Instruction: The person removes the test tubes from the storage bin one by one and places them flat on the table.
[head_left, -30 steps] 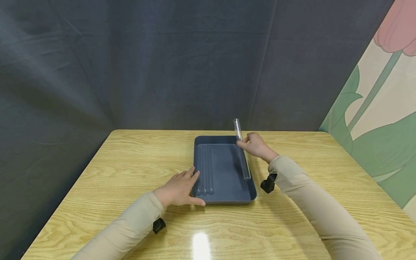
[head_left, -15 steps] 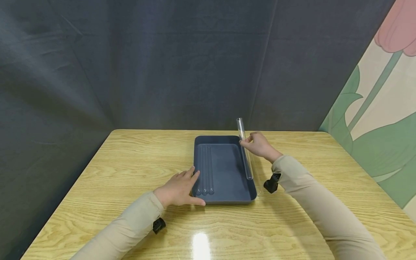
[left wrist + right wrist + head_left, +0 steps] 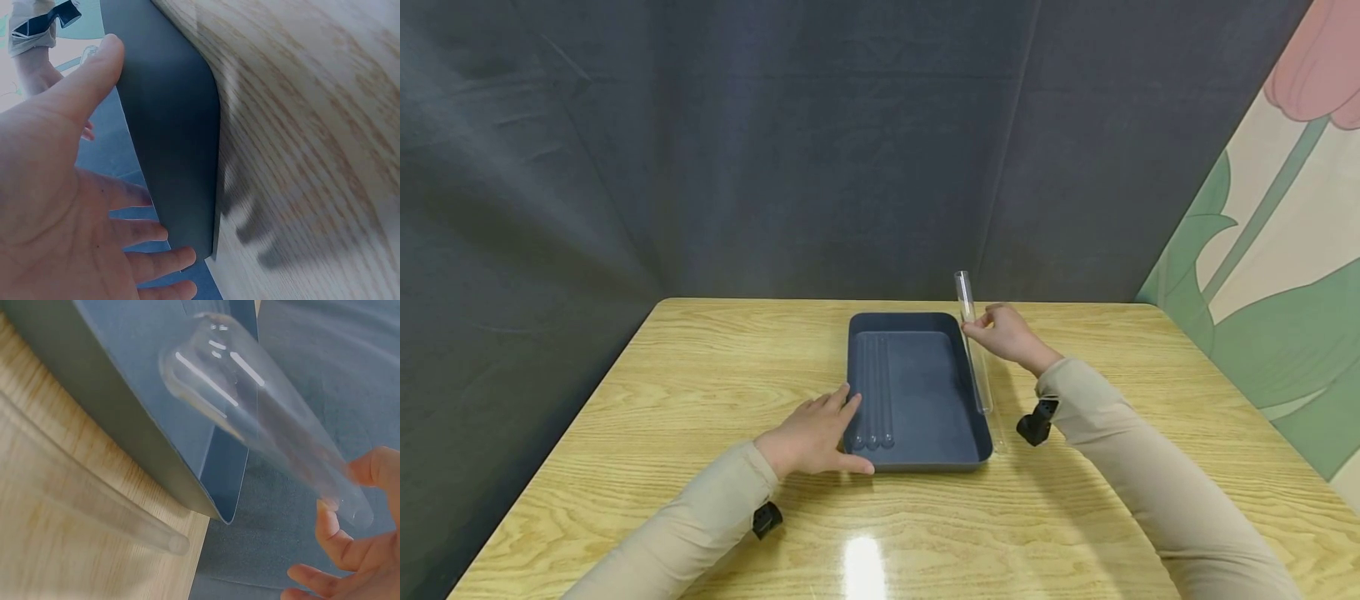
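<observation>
My right hand (image 3: pixel 1009 337) pinches a clear glass test tube (image 3: pixel 964 292) near its upper end, over the right wall of a dark blue-grey tray (image 3: pixel 928 392). The tube slants, its rounded end (image 3: pixel 206 362) toward me and its other end farther off. Three more test tubes (image 3: pixel 872 392) lie side by side along the tray's left side, rounded ends near me. With fingers spread, my left hand (image 3: pixel 812 433) touches the tray at its near left corner; in the left wrist view its fingers and thumb lie along the tray wall (image 3: pixel 169 137).
Another clear tube (image 3: pixel 119 503) lies on the wooden table (image 3: pixel 715 383) just right of the tray, faint in the head view. A dark curtain (image 3: pixel 820 167) hangs behind the table. At the right is a wall with a painted flower (image 3: pixel 1270 217).
My right hand has moved a little to the right with the test tube, from above the tray's inside to its right rim. My left hand and the tray have stayed still.
</observation>
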`<move>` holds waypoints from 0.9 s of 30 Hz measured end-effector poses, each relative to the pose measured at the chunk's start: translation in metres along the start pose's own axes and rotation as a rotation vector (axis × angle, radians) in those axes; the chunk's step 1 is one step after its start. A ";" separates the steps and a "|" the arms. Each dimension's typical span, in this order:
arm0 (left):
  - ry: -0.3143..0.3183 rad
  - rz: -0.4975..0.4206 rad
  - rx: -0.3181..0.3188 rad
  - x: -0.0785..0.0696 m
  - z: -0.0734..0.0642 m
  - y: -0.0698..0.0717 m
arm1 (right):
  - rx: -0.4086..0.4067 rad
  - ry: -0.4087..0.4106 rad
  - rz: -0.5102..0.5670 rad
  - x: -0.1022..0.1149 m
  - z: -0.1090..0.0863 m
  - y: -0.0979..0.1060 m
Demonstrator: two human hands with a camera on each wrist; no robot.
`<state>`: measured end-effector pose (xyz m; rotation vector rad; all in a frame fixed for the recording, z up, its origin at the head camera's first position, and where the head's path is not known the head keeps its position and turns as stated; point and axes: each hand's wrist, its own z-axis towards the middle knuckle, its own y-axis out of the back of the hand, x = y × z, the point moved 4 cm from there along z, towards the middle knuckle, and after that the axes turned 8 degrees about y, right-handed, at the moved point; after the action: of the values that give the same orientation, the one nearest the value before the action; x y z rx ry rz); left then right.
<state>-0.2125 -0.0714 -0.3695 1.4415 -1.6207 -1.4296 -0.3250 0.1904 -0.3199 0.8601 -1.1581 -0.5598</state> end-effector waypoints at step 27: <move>-0.006 -0.022 0.006 0.000 0.000 0.000 | 0.032 -0.024 0.019 -0.017 -0.014 0.009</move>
<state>-0.2118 -0.0714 -0.3697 1.4638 -1.6187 -1.4440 -0.3178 0.2125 -0.3234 0.8712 -1.1986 -0.5384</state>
